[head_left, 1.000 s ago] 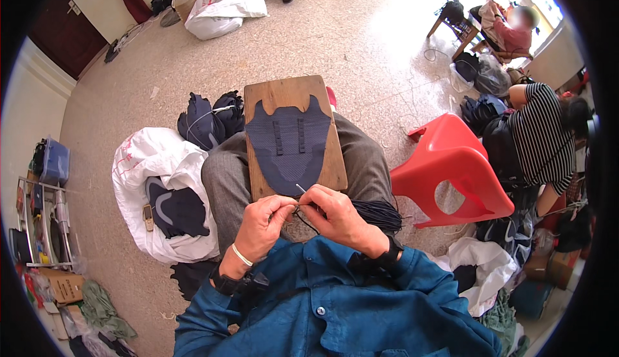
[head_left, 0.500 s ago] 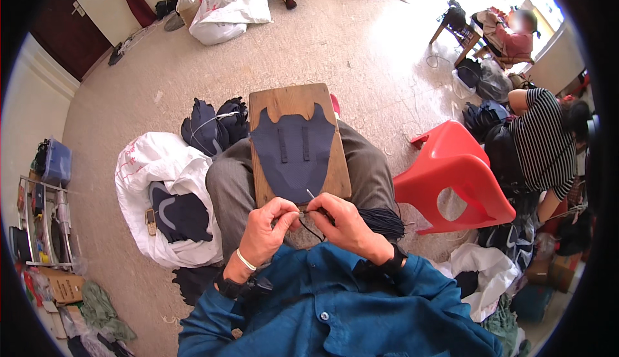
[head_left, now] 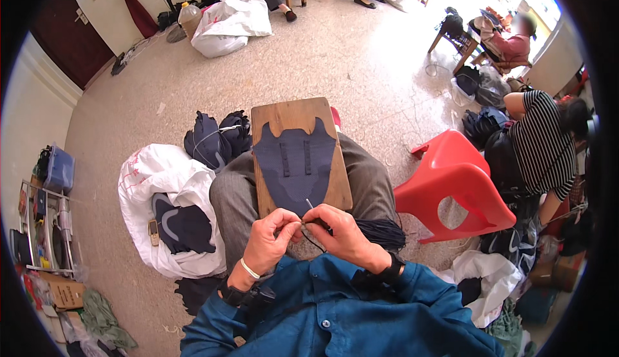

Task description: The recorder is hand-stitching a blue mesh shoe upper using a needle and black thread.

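Observation:
My left hand [head_left: 272,236] and right hand [head_left: 340,231] meet just past the near end of a wooden board [head_left: 291,108] resting on my lap. Both are closed in a pinch, thumbs against fingertips. A slim silver needle-like tool [head_left: 309,203] sticks up from my right fingers. From between the hands a dark cord [head_left: 314,244] hangs toward my shirt; the fingers hide its end at my left fingertips. Flat on the board lies a navy knitted shoe-upper-like piece [head_left: 296,167] with two ribbed dark strips, its narrow end close to my fingertips.
A bundle of dark cords [head_left: 382,233] lies by my right thigh, beside a red plastic stool [head_left: 451,186]. To my left are a white sack [head_left: 145,176] holding navy pieces and a phone [head_left: 153,233], and tied navy bundles [head_left: 207,139]. A person in stripes [head_left: 545,141] bends at the right.
The view has tilted slightly, so the board and hands sit lower in the picture. My hands have drawn closer together, still pinching, with the silver tool still pointing up.

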